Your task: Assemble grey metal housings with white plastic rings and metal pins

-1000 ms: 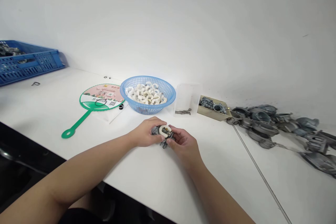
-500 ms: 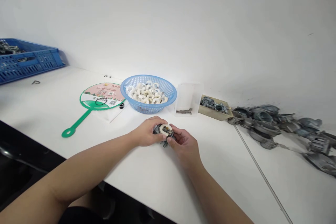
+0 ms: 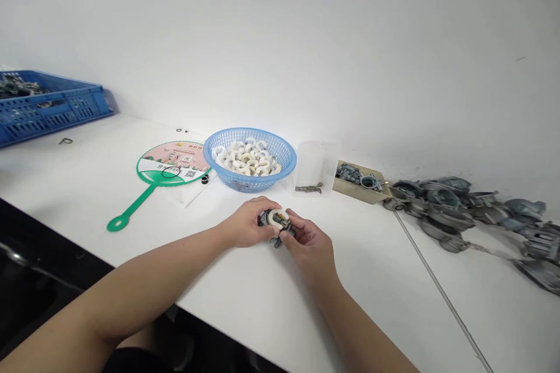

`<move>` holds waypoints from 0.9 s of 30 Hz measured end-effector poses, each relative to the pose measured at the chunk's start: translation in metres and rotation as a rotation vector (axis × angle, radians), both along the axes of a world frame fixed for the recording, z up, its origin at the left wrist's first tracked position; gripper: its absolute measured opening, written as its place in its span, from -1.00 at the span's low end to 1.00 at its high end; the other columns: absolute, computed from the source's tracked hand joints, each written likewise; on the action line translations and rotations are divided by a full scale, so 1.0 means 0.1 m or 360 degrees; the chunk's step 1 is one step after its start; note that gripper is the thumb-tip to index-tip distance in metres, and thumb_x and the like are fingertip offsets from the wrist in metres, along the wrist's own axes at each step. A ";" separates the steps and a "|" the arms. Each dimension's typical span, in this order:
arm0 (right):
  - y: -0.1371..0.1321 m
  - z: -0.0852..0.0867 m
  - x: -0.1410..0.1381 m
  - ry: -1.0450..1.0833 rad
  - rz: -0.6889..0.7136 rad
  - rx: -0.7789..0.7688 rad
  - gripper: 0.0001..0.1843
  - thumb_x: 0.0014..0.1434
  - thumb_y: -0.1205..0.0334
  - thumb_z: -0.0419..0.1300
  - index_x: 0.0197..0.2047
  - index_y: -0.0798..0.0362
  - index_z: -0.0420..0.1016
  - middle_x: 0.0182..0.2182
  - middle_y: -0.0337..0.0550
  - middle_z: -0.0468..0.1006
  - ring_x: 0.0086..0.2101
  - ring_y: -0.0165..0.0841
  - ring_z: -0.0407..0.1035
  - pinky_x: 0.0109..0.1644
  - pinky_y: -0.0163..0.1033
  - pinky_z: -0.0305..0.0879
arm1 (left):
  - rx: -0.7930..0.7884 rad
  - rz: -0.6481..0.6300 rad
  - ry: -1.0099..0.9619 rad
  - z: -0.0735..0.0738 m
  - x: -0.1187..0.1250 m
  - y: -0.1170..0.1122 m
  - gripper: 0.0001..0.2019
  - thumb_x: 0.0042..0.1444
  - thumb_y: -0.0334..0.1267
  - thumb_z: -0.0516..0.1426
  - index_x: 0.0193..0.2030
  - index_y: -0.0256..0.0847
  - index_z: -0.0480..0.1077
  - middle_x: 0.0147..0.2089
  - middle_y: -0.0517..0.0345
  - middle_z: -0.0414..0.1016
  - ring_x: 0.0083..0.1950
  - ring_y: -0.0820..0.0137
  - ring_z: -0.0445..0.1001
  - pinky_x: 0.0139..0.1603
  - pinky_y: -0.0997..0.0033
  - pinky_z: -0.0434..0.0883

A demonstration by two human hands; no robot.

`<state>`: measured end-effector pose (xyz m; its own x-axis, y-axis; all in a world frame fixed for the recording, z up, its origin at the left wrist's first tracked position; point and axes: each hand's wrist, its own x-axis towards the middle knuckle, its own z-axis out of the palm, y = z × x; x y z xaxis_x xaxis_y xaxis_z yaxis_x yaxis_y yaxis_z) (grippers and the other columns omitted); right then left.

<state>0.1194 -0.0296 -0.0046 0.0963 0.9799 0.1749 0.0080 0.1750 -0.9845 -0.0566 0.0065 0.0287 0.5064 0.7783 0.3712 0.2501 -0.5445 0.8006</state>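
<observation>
Both hands hold a grey metal carburetor body (image 3: 263, 219) low over the white table. A cream C-shaped float (image 3: 272, 215) sits on its upper face, with small brass-coloured and dark parts inside the C. My left hand (image 3: 248, 224) is closed around the left side, its thumb at the near edge by the float. On the right side, the thumb and fingers of my right hand (image 3: 311, 243) pinch the body's edge near the float's opening. Whether a tiny part is between the right fingertips is hidden.
Behind the hands stands a blue basket (image 3: 251, 185) of white floats. Right of it are a clear bin (image 3: 317, 166) with thin metal pins, a tan box (image 3: 361, 191) and several grey castings (image 3: 446, 215). A green-handled fan (image 3: 135, 205) and a blue crate (image 3: 65, 109) lie left.
The view has shifted slightly, so everything sits a little lower and to the right. Both hands keep the same hold on the carburetor body.
</observation>
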 end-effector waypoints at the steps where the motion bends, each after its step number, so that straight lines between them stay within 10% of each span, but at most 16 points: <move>1: -0.01 0.01 -0.01 -0.0006 -0.0011 0.0001 -0.54 -0.15 0.06 0.40 -0.15 0.02 0.53 0.10 0.03 0.40 0.04 -0.04 0.34 0.13 0.14 0.27 | 0.0003 0.0010 0.0003 0.00 0.00 0.00 -0.64 -0.04 -0.23 0.19 -0.05 -0.21 0.39 -0.10 0.05 0.43 -0.13 0.32 0.42 -0.10 0.35 0.38; 27: -0.12 0.10 -0.12 0.0027 -0.0119 0.0074 -0.60 -0.18 0.01 0.40 -0.31 0.06 0.49 0.05 0.09 0.43 -0.01 -0.04 0.39 0.08 0.11 0.32 | -0.0012 -0.0048 -0.0087 -0.05 -0.01 0.01 -0.60 -0.08 -0.27 0.24 -0.03 -0.24 0.40 -0.08 0.01 0.41 -0.07 0.26 0.41 -0.05 0.30 0.36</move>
